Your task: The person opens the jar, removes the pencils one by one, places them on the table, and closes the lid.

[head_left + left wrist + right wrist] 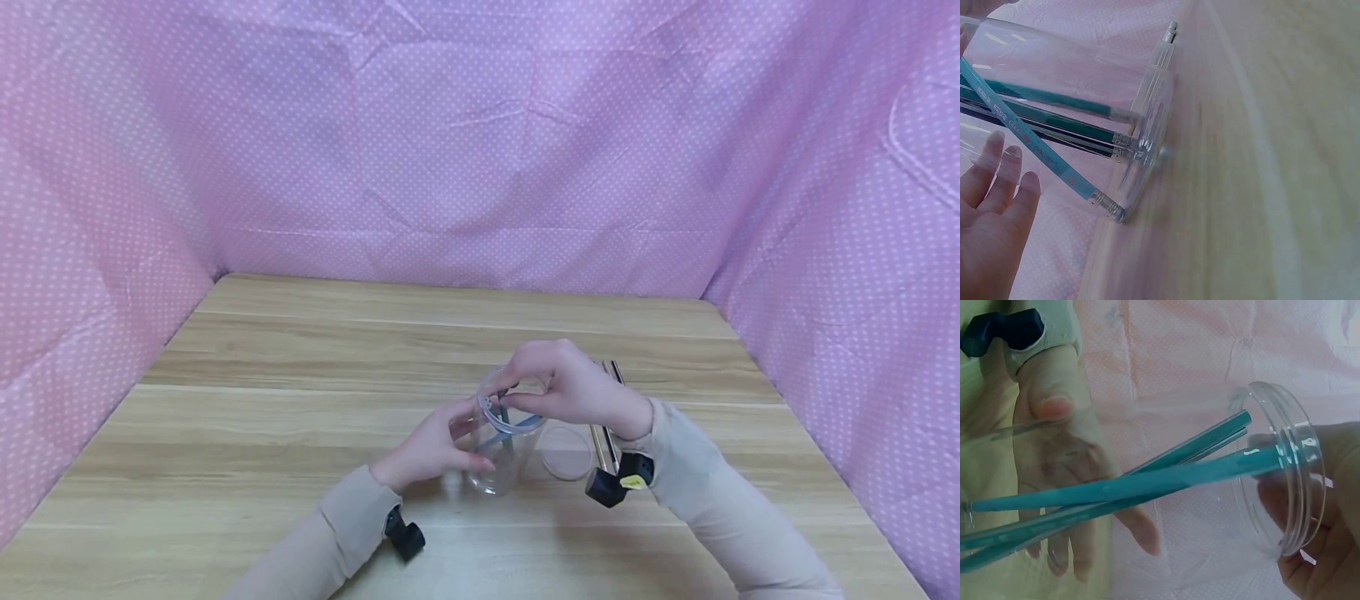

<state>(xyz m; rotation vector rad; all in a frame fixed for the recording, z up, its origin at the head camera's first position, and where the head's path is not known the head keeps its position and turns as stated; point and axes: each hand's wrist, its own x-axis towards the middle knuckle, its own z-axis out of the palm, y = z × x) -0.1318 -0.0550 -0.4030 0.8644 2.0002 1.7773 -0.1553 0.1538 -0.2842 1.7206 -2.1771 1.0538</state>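
Note:
A clear plastic jar (pixel 495 483) stands on the table with several teal pencils in it, their eraser ends at the bottom. My left hand (pixel 435 442) holds the jar from the left, thumb near, fingers round the far side. At the jar's mouth, my right hand (pixel 566 387) reaches over the rim and pinches the upper end of a pencil. A light blue pencil (pixel 1035 144) leans across the darker pencils (pixel 1066 119) inside. In the right wrist view, one pencil (pixel 1210 472) reaches the threaded rim beside the right fingers; their exact contact is partly hidden.
A clear round lid (pixel 566 452) lies flat just right of the jar. Gold and black pencils (pixel 600 442) lie beyond it, partly under the right wrist. Pink dotted cloth (pixel 480 167) walls the wooden table (pixel 300 358) at the back and sides.

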